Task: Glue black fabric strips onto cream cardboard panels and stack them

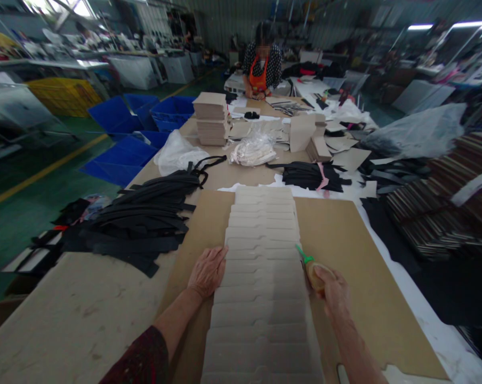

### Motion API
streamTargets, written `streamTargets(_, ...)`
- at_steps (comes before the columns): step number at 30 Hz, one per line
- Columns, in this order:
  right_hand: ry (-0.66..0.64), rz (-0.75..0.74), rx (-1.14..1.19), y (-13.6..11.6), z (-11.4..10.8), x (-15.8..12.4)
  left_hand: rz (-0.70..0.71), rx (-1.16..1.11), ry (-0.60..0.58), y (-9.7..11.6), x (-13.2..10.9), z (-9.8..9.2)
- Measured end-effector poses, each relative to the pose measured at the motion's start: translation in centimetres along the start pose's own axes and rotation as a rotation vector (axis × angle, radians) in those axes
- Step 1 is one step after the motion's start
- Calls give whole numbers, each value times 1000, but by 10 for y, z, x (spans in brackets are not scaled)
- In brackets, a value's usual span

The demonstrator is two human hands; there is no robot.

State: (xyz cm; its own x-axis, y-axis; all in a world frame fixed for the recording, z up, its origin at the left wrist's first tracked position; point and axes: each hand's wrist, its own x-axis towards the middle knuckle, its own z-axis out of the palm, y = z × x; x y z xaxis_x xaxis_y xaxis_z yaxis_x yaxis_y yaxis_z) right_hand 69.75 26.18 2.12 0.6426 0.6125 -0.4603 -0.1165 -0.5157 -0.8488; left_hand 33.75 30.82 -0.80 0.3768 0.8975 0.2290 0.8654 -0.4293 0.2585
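A long row of overlapping pale cardboard pieces (260, 288) runs away from me down the middle of a brown board (345, 256). My left hand (209, 271) lies flat along the row's left edge, fingers stretched out and touching it. On the other side, my right hand (332, 288) is wrapped round a yellowish squeeze bottle (318, 276) with a green nozzle. The nozzle tip is at the right edge of the cardboard pieces, pointing up and left. Whether anything comes out of it is too small to tell.
Black fabric strips (141, 218) lie left of the board, with a tied bundle of strips (313, 176) beyond it. Farther back are a cardboard stack (211, 120) and plastic bags (255, 146). Dark stacked panels (444, 192) stand right. A co-worker (260, 69) works across the table.
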Motion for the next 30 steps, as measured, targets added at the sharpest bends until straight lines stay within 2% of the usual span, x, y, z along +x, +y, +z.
streamTargets(10, -76, -28, -114, -17, 11, 2, 6, -8, 14, 0, -1, 0)
streamTargets(30, -198, -27, -261, -15, 52, -12, -19, -14, -10, 3, -2, 1)
